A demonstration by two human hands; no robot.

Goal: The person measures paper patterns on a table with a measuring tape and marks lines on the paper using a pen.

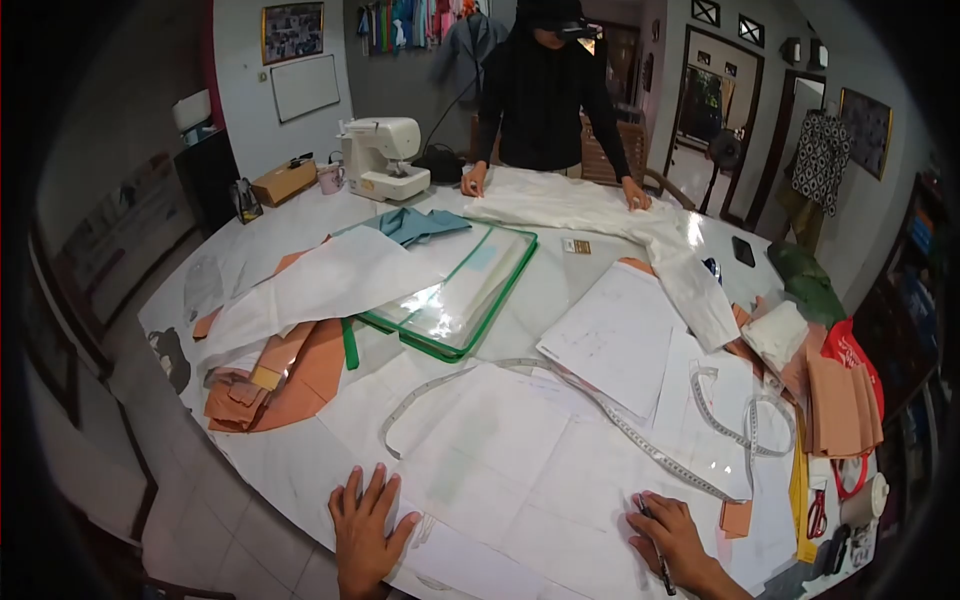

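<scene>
My left hand (372, 525) lies open, palm down, fingers spread, at the near edge of the white paper (585, 515), while my right hand (682, 543) grips a dark pen (666, 572) by the paper's near right part. Light, even palm pressure should hold it flat, with the measuring tape (640, 438) beyond kept clear of the pen.

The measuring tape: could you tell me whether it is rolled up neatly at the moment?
No, the measuring tape lies unrolled in loose curves across the white paper sheets.
</scene>
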